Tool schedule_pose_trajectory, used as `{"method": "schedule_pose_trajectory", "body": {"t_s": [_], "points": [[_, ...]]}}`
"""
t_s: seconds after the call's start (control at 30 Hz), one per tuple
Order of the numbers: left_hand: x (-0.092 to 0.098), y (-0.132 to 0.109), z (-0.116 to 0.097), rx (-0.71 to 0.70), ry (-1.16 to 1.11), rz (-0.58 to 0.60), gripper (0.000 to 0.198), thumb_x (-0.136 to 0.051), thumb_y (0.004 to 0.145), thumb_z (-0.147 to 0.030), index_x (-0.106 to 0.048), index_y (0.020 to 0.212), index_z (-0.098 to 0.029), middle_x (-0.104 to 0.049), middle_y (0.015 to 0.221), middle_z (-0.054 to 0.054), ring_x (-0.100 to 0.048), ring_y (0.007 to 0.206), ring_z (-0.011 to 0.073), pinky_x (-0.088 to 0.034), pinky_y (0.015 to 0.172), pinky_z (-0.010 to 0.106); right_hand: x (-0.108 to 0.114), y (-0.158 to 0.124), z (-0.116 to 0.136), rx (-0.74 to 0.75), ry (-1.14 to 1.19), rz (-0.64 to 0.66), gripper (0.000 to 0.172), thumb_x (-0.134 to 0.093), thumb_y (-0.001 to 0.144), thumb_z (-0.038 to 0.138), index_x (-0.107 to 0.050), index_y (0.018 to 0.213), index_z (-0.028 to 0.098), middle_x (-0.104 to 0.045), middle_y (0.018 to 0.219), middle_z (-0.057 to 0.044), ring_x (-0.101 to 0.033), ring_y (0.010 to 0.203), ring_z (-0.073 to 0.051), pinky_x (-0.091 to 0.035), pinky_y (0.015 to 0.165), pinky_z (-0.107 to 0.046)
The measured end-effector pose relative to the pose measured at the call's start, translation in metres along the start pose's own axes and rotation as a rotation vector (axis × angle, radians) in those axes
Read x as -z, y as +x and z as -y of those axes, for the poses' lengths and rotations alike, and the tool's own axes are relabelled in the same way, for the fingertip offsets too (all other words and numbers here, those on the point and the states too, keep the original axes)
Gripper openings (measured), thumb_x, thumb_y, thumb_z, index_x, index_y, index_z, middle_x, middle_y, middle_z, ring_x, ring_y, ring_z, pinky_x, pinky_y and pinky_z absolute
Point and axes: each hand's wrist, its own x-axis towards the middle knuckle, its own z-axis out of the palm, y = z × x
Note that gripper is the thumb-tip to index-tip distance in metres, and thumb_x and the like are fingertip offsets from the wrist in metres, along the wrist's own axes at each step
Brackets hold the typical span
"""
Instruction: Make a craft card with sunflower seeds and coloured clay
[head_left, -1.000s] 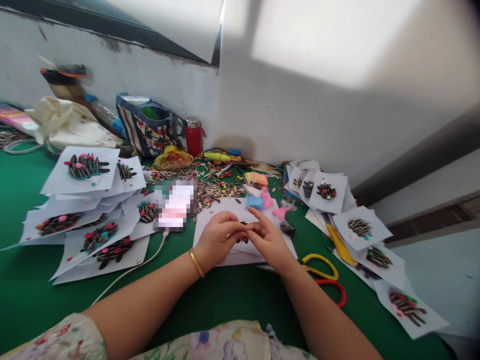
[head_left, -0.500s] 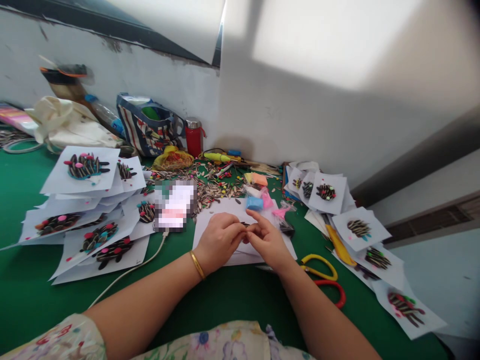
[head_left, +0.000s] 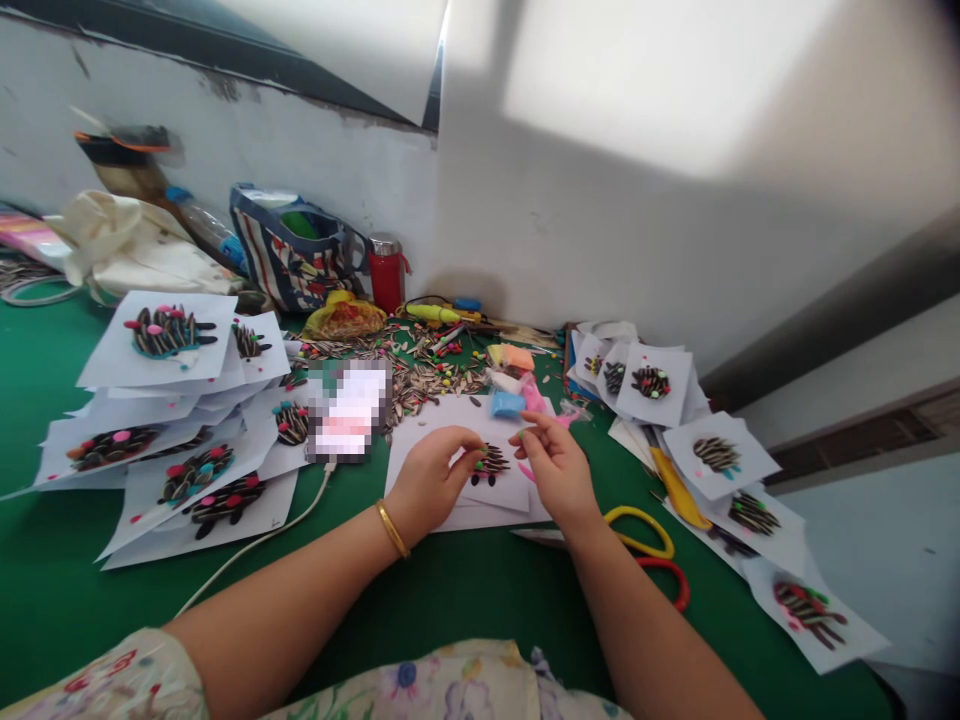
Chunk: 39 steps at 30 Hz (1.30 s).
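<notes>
A hedgehog shape made of sunflower seeds [head_left: 493,462], with small green dots on it, lies on a white paper sheet [head_left: 517,497] in front of me. My left hand [head_left: 435,480] reaches in from its left side, thumb and forefinger pinched together at the shape's edge. A green dot shows by those fingertips, but whether they hold it I cannot tell. To the right, my right hand [head_left: 559,468] is raised over the paper, pinching a small bit of green clay [head_left: 523,436] between thumb and finger. Bags of blue clay [head_left: 508,404] and pink clay [head_left: 534,393] rest just beyond.
Scissors [head_left: 637,530] lie beside my right forearm. Seed pictures on paper are stacked left [head_left: 169,340] and right [head_left: 716,455], with a yellow utility knife [head_left: 679,490]. A phone [head_left: 350,410] trails a cable [head_left: 292,525]. Loose seeds [head_left: 435,375] and a red flask [head_left: 387,275] stand farther back.
My hands, which met over the paper, have moved apart, the right one shifting rightward. The seed hedgehog between them is now uncovered, and green clay shows at the right fingertips.
</notes>
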Motion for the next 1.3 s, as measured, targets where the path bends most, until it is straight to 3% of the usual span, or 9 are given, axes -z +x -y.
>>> {"method": "schedule_pose_trajectory", "body": {"t_s": [0.17, 0.4, 0.53, 0.63, 0.77, 0.83, 0.97, 1.13, 1.3], "points": [[-0.006, 0.002, 0.010, 0.164, -0.151, -0.081, 0.008, -0.066, 0.083, -0.026, -0.066, 0.089, -0.021, -0.069, 0.086, 0.002, -0.065, 0.082, 0.0169, -0.052, 0.077, 0.030, 0.000, 0.000, -0.001, -0.014, 0.013, -0.016, 0.028, -0.060, 0.084, 0.037, -0.062, 0.107, 0.020, -0.069, 0.086, -0.004, -0.064, 0.073, -0.017, -0.053, 0.072, -0.034], [-0.002, 0.005, 0.010, 0.149, -0.122, -0.070, 0.012, -0.065, 0.084, -0.031, -0.072, 0.088, -0.021, -0.073, 0.085, 0.003, -0.067, 0.081, 0.0178, -0.054, 0.078, 0.032, 0.010, 0.003, -0.002, 0.085, -0.207, -0.037, 0.022, -0.062, 0.084, 0.039, -0.071, 0.094, 0.022, -0.070, 0.088, -0.005, -0.064, 0.079, -0.020, -0.051, 0.076, -0.037], [-0.003, 0.005, 0.012, 0.143, -0.113, -0.049, 0.016, -0.060, 0.088, -0.028, -0.073, 0.096, -0.023, -0.074, 0.090, 0.003, -0.067, 0.086, 0.0180, -0.053, 0.083, 0.033, 0.017, 0.009, -0.002, 0.184, -0.350, -0.046, 0.028, -0.049, 0.091, 0.034, -0.069, 0.107, 0.022, -0.069, 0.098, -0.007, -0.063, 0.086, -0.021, -0.049, 0.082, -0.037], [-0.004, 0.006, 0.012, 0.093, -0.139, -0.039, 0.017, -0.061, 0.087, -0.025, -0.073, 0.098, -0.023, -0.072, 0.091, 0.004, -0.066, 0.087, 0.0174, -0.053, 0.081, 0.031, 0.020, 0.013, -0.007, 0.173, -0.444, -0.078, 0.031, -0.050, 0.090, 0.032, -0.065, 0.114, 0.020, -0.069, 0.099, -0.008, -0.062, 0.086, -0.021, -0.048, 0.079, -0.035], [-0.003, 0.007, 0.010, 0.104, -0.120, -0.034, 0.018, -0.061, 0.087, -0.024, -0.073, 0.099, -0.022, -0.070, 0.089, 0.004, -0.065, 0.086, 0.0169, -0.051, 0.079, 0.031, 0.024, 0.017, -0.016, 0.139, -0.679, 0.004, 0.023, -0.057, 0.086, 0.032, -0.068, 0.101, 0.019, -0.068, 0.088, -0.006, -0.060, 0.079, -0.021, -0.046, 0.073, -0.034], [-0.001, 0.007, 0.009, 0.131, -0.102, -0.027, 0.016, -0.059, 0.088, -0.026, -0.073, 0.093, -0.021, -0.071, 0.087, 0.004, -0.065, 0.083, 0.0171, -0.051, 0.078, 0.031, 0.024, 0.018, -0.020, 0.173, -0.782, 0.060, 0.021, -0.055, 0.086, 0.027, -0.069, 0.100, 0.020, -0.068, 0.094, -0.007, -0.061, 0.084, -0.022, -0.047, 0.077, -0.035], [0.001, 0.007, 0.006, 0.189, -0.103, -0.009, 0.017, -0.063, 0.085, -0.031, -0.071, 0.076, -0.019, -0.070, 0.075, 0.002, -0.064, 0.073, 0.0165, -0.050, 0.071, 0.030, 0.024, 0.019, -0.026, 0.242, -0.919, 0.098, 0.034, -0.049, 0.085, 0.016, -0.068, 0.113, 0.021, -0.067, 0.110, -0.009, -0.060, 0.099, -0.023, -0.046, 0.088, -0.036], [-0.003, 0.006, 0.009, 0.210, -0.135, -0.046, 0.013, -0.070, 0.078, -0.033, -0.071, 0.083, -0.020, -0.071, 0.079, 0.002, -0.065, 0.074, 0.0167, -0.052, 0.071, 0.030, 0.022, 0.018, -0.028, 0.290, -0.922, 0.072, 0.037, -0.050, 0.083, 0.017, -0.068, 0.115, 0.021, -0.064, 0.116, -0.009, -0.057, 0.106, -0.025, -0.044, 0.094, -0.040], [-0.002, 0.006, 0.009, 0.209, -0.155, -0.001, 0.019, -0.058, 0.088, -0.033, -0.072, 0.085, -0.020, -0.071, 0.081, 0.003, -0.065, 0.079, 0.0173, -0.051, 0.074, 0.031, 0.020, 0.015, -0.024, 0.345, -0.843, 0.056, 0.031, -0.051, 0.086, 0.022, -0.069, 0.111, 0.022, -0.064, 0.113, -0.009, -0.058, 0.102, -0.025, -0.045, 0.094, -0.042]]}}
